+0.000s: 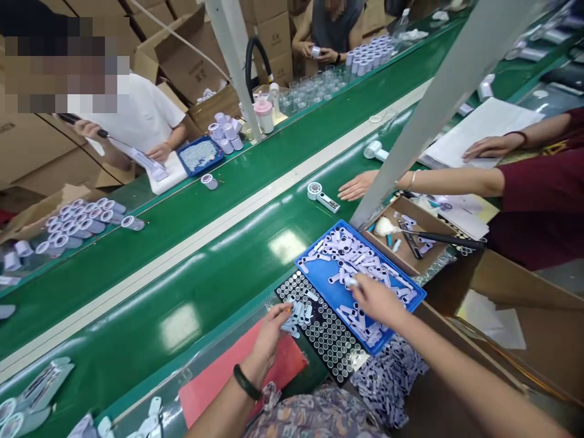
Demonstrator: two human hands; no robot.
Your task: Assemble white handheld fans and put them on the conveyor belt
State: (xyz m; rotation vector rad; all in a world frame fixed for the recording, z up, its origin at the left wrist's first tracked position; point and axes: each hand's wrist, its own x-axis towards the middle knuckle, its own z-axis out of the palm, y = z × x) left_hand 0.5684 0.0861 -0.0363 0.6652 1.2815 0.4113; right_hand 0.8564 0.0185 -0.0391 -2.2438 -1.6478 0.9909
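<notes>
Over blue tray [401, 292], right hand [374, 301] pinching level strip [351, 282], left hand [269, 340] seemingly holding strips [294, 319]

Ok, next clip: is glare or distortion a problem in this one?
Head view: pale glare patches sit on the green conveyor belt; the white post leans steeply, likely wide-angle distortion; pixelation hides the top left, over the person in the white shirt; the small white parts in the blue tray stay fairly sharp.
</notes>
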